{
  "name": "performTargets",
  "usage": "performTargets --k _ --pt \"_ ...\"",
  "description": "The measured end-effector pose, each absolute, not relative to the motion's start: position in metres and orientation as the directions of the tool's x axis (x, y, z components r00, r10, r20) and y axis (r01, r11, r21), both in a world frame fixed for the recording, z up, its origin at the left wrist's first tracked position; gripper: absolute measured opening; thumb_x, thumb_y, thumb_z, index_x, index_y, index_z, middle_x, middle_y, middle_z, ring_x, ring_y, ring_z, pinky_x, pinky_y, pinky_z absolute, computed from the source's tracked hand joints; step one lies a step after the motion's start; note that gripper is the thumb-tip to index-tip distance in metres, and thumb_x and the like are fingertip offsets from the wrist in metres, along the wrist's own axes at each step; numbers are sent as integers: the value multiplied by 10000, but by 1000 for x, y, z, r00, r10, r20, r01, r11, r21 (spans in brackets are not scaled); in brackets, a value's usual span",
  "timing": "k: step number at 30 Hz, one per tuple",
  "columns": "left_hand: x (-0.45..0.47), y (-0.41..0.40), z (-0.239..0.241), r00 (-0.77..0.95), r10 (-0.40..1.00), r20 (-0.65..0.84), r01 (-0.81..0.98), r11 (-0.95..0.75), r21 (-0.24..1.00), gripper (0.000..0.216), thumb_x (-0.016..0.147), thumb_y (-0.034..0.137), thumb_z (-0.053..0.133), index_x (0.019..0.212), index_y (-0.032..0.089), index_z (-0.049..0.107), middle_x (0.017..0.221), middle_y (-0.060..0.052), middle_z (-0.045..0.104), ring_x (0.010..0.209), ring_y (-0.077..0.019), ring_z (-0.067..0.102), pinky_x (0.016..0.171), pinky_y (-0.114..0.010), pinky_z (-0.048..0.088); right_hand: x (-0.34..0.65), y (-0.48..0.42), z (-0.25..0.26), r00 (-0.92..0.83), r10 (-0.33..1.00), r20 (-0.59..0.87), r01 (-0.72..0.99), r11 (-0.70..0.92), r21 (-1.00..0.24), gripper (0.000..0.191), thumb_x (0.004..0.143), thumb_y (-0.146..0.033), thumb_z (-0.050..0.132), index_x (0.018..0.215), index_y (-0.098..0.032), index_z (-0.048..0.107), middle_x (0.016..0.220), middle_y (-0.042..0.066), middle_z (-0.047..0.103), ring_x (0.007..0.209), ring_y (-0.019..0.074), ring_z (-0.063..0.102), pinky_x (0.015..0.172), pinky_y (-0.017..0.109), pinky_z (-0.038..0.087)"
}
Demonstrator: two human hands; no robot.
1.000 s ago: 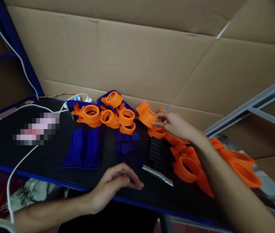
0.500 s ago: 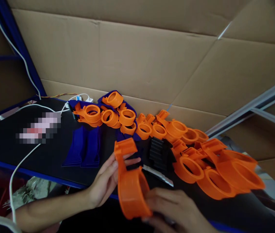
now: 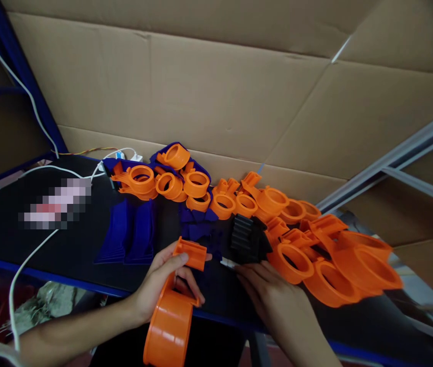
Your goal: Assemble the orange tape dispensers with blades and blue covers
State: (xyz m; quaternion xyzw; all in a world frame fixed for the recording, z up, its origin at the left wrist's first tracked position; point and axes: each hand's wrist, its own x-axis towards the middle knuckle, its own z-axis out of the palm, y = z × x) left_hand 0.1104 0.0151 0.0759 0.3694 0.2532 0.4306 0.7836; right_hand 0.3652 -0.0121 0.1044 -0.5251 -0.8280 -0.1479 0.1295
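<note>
My left hand [image 3: 154, 285] is closed on the neck of an orange plastic tape dispenser [image 3: 170, 326], whose ring hangs down at the table's front edge. Flat over a slim, silvery utility knife [image 3: 227, 262], my right hand [image 3: 275, 293] has its fingers together and curled down to the table. Only the knife's left end shows; the hand hides the rest. Just beyond those fingers lie black ridged pieces [image 3: 244, 237]. More orange tape dispensers [image 3: 293, 262] are heaped right of this hand. Small dark blue pieces [image 3: 197, 227] lie beyond my left hand.
Stacks of curved blue plastic parts [image 3: 126, 234] stand on the black tabletop [image 3: 74, 250]. Orange dispensers with blue parts [image 3: 172, 186] line the back. White cables [image 3: 28, 260] run at the left. A cardboard wall [image 3: 201, 92] closes off the rear; a metal frame [image 3: 392, 153] stands right.
My right hand has let go of the orange dispenser's ring and moved up onto the knife. My left hand has brought the dispenser left and lower, tilting it.
</note>
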Motion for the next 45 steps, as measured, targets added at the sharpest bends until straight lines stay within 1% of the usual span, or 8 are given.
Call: performTargets --k 5,15,20,25,28,33,38,45 --pt "110 19 67 544 837 -66 -490 380 784 404 935 405 539 1213 122 617 708 -116 769 547 -227 730 471 -253 532 357 -13 103 -386 840 382 922 352 159 309 1003 -204 425 857 -207 697 777 56 701 727 191 658 539 291 427" --pt "111 19 66 543 837 -65 -499 384 777 402 933 410 551 1213 130 626 662 -98 753 557 -234 726 488 -286 562 358 -11 102 -390 834 390 921 354 165 253 980 -229 460 789 -208 623 747 54 646 656 184 624 520 298 383" --pt "111 17 69 547 834 -68 -488 384 784 380 925 413 563 1148 116 644 689 -105 761 538 -219 721 488 -270 558 362 -8 102 -348 859 375 931 365 28 202 975 -244 472 838 -227 620 801 48 664 684 189 662 525 277 435" --pt "112 17 69 536 842 -68 -478 369 797 409 929 418 551 1203 122 619 733 -119 769 546 -225 722 482 -280 560 366 -5 110 -297 885 358 920 366 -140 199 996 -325 469 898 -235 617 860 57 686 738 201 689 566 292 504" --pt "113 17 69 519 852 -64 -474 350 808 384 920 404 568 1191 136 623 913 -149 780 595 -219 731 493 -287 571 364 -3 119 -279 882 379 896 381 -227 199 1009 -336 451 955 -229 610 877 65 681 769 204 687 635 312 536" --pt "114 16 72 509 860 -42 -483 326 813 351 899 393 598 1147 147 634 1258 -189 685 614 -186 729 477 -278 573 357 3 133 -323 863 388 856 441 -270 229 1015 -317 433 1073 -247 643 953 82 668 905 227 672 744 343 546" --pt "115 14 78 505 861 -53 -457 320 830 320 912 373 590 1132 143 620 1142 -165 718 627 -197 737 478 -253 561 344 7 146 -298 867 399 812 450 -372 155 1007 -302 472 1020 -261 621 1037 82 627 1016 231 627 865 367 519" --pt "118 10 80 511 859 -36 -481 321 816 317 905 329 640 1173 167 598 957 -75 701 721 -242 765 565 -308 620 314 10 162 -353 877 326 718 478 -506 111 1014 -284 486 982 -249 587 939 45 649 861 189 643 769 304 519"
